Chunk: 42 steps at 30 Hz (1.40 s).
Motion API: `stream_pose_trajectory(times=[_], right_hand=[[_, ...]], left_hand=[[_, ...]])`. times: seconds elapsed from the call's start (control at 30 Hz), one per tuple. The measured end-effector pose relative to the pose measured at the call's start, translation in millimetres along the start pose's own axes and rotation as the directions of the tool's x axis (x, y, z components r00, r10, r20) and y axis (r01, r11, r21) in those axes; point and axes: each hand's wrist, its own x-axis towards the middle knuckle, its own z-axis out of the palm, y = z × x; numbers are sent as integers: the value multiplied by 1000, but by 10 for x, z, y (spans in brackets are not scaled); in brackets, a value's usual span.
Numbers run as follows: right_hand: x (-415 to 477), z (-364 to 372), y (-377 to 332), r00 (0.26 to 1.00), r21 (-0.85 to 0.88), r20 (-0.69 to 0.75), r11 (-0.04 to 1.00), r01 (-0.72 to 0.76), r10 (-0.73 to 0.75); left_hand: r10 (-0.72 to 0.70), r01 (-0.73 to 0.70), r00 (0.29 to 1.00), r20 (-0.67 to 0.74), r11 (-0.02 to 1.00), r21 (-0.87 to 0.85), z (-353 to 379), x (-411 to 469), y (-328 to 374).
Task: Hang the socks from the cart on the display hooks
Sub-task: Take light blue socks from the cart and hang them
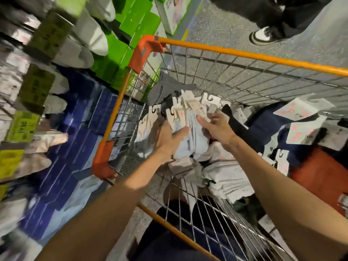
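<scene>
Both hands down in the cart [244, 55]. Left hand [168, 139] curls round a bundle of pale socks [191, 136]; right hand [216, 129] pinches its card hangers [179, 108]. Best to line up the hanger holes before lifting, clear of the wire. Pink print on cards and the yellow-green shelf tags [22, 127]: too blurred to read

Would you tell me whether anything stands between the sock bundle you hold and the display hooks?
Yes: the cart's wire wall and orange rim stand between the sock bundle, inside the cart, and the blurred display at left.
</scene>
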Motion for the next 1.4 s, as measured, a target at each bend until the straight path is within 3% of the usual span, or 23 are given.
stream_pose_trajectory(times=[0.2, 0.3, 0.47, 0.63, 0.7, 0.8, 0.97, 1.17, 1.23, 1.3, 1.4], right_hand=[[-487, 123, -549, 985, 163, 170, 987, -9, -19], [-889, 277, -903, 958, 219, 282, 975, -21, -43], [-1660, 514, -1443, 901, 307, 388, 949, 70, -192], [-2383, 1053, -1840, 840, 288, 452, 940, 182, -301], [-2647, 1305, -1983, 811, 291, 480, 932, 214, -336], [-3053, 1710, -2137, 760, 311, 525, 918, 247, -383], [-3637, 2430, -2194, 684, 330, 578, 894, 302, -444], [-4178, 3166, -2015, 663, 332, 593, 889, 315, -457], [-4292, 3323, -1988, 659, 331, 580, 877, 347, -480], [-4429, 3459, -1979, 641, 336, 586, 868, 365, -496], [-4578, 3556, -2026, 622, 351, 598, 862, 364, -506]], left_hand=[[99, -103, 995, -31, 984, -149, -405, -378, 490], [59, -80, 995, -84, 959, -273, -559, -738, 754], [163, -223, 974, -160, 824, -521, -912, -1370, 1132], [169, -326, 937, -306, 742, -586, -1378, -1976, 1345], [122, -311, 933, -338, 747, -587, -1632, -2279, 1437], [205, -388, 906, -371, 754, -529, -2078, -2720, 1445], [369, -642, 712, -597, 686, -342, -2795, -3389, 1304], [385, -709, 586, -713, 671, -220, -3499, -3922, 945], [406, -699, 592, -696, 689, -192, -3668, -4033, 869], [452, -687, 647, -614, 694, -214, -3837, -4151, 799], [498, -628, 778, -383, 600, -494, -4057, -4356, 687]])
